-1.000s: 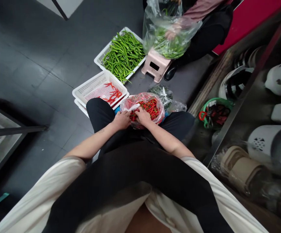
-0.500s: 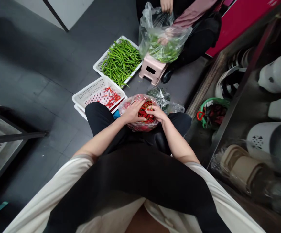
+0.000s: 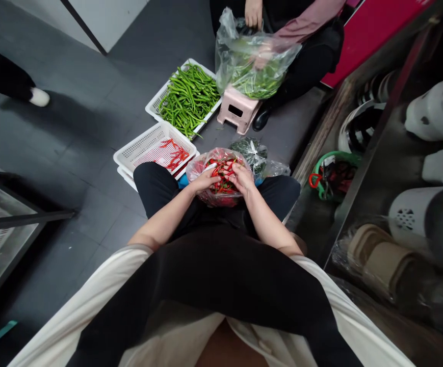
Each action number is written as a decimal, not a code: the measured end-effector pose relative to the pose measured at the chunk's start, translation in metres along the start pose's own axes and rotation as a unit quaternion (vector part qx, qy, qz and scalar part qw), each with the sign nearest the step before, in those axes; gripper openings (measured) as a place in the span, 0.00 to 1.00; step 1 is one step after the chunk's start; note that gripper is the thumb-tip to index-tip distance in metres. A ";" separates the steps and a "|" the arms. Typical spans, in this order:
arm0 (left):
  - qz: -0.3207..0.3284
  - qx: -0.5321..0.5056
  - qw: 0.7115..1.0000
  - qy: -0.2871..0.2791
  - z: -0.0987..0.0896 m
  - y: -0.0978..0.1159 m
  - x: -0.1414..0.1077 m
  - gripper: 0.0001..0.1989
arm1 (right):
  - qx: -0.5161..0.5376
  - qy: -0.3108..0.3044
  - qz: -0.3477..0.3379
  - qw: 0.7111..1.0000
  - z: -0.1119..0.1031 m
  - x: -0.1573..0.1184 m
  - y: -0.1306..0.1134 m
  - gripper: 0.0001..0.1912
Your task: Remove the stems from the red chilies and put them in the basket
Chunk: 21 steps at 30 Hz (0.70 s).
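Observation:
A clear plastic bag [image 3: 223, 200] full of red chili peppers [image 3: 221, 186] sits open between my knees. My right hand [image 3: 242, 178] is over the bag's right side, palm turned inward, its curled fingers on a red chili. On the left side, my left hand [image 3: 205, 180] reaches into the bag mouth with thumb and fingers drawn together. What its fingertips hold is too small to make out. Just beyond my left knee, a white perforated basket [image 3: 131, 148] has some red chilies [image 3: 176, 154] on its right side.
Green chilies [image 3: 190, 97] fill another white basket [image 3: 153, 108]. Across from me, a person handles a bag of greens [image 3: 261, 81] on a pink stool [image 3: 236, 109]. A tied bag [image 3: 254, 153] lies nearby. Shelves with pots [image 3: 412, 214] flank the right; someone's shoe [image 3: 40, 97] is far left.
My left hand has drawn back from lying across the chilies, fingers now gathered. My right hand has turned its palm more upward. A walking person's leg has come into view at left.

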<state>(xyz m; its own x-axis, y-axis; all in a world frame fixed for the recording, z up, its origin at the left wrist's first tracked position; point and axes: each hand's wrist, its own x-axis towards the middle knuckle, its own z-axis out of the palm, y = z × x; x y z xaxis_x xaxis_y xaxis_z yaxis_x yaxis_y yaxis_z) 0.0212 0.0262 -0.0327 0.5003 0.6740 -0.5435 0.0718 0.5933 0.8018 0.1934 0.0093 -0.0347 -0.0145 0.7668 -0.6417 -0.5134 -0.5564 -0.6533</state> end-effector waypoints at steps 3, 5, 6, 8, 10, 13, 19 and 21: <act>-0.027 -0.094 0.995 0.022 0.002 0.004 -0.007 0.21 | -0.010 0.034 -0.039 0.999 -0.003 0.001 0.002 0.07; -0.023 -0.133 0.991 0.024 0.003 0.006 -0.009 0.20 | -0.025 0.050 -0.066 0.996 -0.005 0.000 0.001 0.10; -0.018 -0.149 0.989 0.020 0.004 0.007 -0.010 0.20 | -0.043 0.050 -0.079 0.995 -0.005 -0.001 0.000 0.11; -0.009 -0.175 0.984 0.005 0.004 0.008 -0.009 0.19 | -0.099 0.025 -0.102 0.990 -0.002 -0.003 -0.001 0.13; -0.003 -0.203 0.979 -0.006 0.005 0.009 -0.007 0.18 | -0.156 -0.012 -0.125 0.980 0.003 -0.006 -0.001 0.16; 0.003 -0.258 0.966 0.021 0.006 0.012 -0.004 0.13 | -0.235 -0.039 -0.145 0.960 0.013 -0.010 0.001 0.20; 0.048 -0.321 0.942 0.087 0.008 0.017 0.000 0.07 | -0.515 0.006 -0.206 0.832 0.024 -0.018 0.006 0.20; 0.050 -0.328 0.939 0.092 0.008 0.017 0.001 0.06 | -0.559 -0.006 -0.214 0.801 0.026 -0.021 0.006 0.18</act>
<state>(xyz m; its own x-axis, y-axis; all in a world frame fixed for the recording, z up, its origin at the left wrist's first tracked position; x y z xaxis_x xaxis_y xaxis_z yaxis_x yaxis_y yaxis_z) 0.0299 0.0331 -0.0175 0.3150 0.7692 -0.5560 -0.5438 0.6264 0.5585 0.1685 -0.0016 -0.0149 -0.0549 0.9633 -0.2628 0.6155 -0.1746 -0.7686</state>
